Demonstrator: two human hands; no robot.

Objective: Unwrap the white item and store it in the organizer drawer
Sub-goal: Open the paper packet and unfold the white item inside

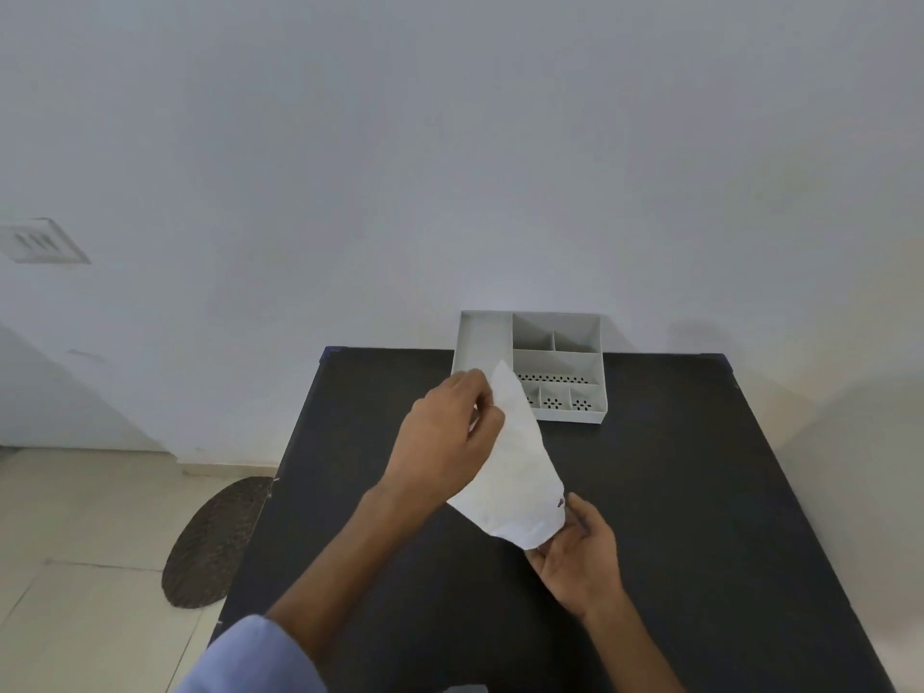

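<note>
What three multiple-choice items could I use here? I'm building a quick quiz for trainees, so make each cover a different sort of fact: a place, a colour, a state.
1. Where does the organizer drawer sit?
A. At the far edge of the table, by the wall
B. On the floor
C. At the near edge, under the hands

2. What colour is the table top?
A. White
B. Black
C. Red

3. How is the white item held?
A. It lies flat in the drawer
B. One hand alone holds it
C. Both hands hold it above the table

Answers:
1. A, since the drawer stands at the table's far edge, against the wall.
2. B, since the surface is dark black around the light grey drawer.
3. C, since the left hand pinches its upper edge and the right hand grips its lower end.
</note>
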